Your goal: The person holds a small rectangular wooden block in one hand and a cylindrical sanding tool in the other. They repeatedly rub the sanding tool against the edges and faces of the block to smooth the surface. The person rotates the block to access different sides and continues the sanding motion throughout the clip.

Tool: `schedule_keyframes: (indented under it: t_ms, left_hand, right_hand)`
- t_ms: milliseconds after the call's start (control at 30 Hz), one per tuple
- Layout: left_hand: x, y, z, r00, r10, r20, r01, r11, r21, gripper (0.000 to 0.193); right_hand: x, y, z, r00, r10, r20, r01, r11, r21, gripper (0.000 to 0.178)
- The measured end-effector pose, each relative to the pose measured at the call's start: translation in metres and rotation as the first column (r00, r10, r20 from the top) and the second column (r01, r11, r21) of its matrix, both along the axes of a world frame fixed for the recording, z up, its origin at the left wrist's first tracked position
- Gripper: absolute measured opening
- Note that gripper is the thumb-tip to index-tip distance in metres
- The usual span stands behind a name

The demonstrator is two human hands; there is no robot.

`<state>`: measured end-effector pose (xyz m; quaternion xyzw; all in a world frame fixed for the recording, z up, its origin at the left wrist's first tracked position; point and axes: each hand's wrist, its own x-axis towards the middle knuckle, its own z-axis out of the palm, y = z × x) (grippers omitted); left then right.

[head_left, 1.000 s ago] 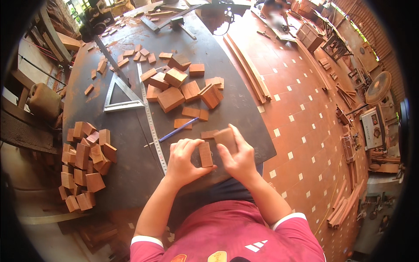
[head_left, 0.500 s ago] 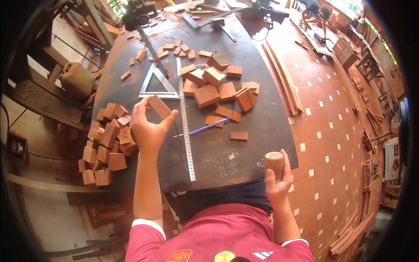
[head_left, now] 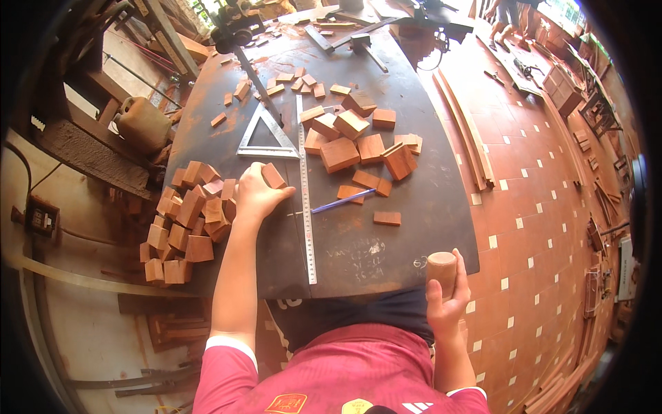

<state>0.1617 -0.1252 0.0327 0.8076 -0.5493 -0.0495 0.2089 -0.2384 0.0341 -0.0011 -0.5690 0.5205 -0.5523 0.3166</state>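
My left hand (head_left: 258, 198) is closed on a small reddish-brown wood block (head_left: 274, 175), held between thumb and fingers just left of a steel ruler (head_left: 307, 207). Beyond that hand lies a metal triangle square (head_left: 256, 150). At the table's near right corner, my right hand (head_left: 449, 302) grips a round wooden cylinder (head_left: 441, 268) with a pale flat top. A heap of wood blocks (head_left: 200, 248) sits to the left of my left hand. More blocks (head_left: 340, 156) lie scattered right of the ruler, with a blue pen (head_left: 345, 200) near them.
The dark table (head_left: 427, 200) carries small offcuts (head_left: 283, 78) farther back and metal tools at its far end. Left of it stand a machine and a plastic jug (head_left: 143, 121). Long boards (head_left: 463, 131) rest on the tiled floor at right. Another person (head_left: 507, 21) stands at the far right.
The view has shifted, so the table appears farther right. The block in my left hand has tipped and shows a shorter face. My right hand still holds the cylinder.
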Motion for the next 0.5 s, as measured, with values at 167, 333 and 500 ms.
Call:
schedule_keyframes:
  t_ms: [167,333,500]
  left_hand:
    - [0.01,0.003,-0.001,0.99,-0.119,-0.07,0.118,0.993,-0.026,0.081]
    - [0.017,0.006,-0.009,0.995,-0.065,0.077,0.075,0.987,-0.141,0.081]
    - [0.017,0.014,0.001,0.995,-0.076,-0.07,0.075,0.997,-0.008,0.089]
  right_hand:
    - [0.001,0.003,0.004,0.999,-0.007,0.046,0.005,0.999,0.037,0.071]
    - [-0.004,0.007,0.002,0.997,0.002,0.078,-0.009,0.997,0.083,0.072]
    - [0.002,0.003,0.008,1.0,0.008,0.026,-0.007,1.0,-0.018,0.072]
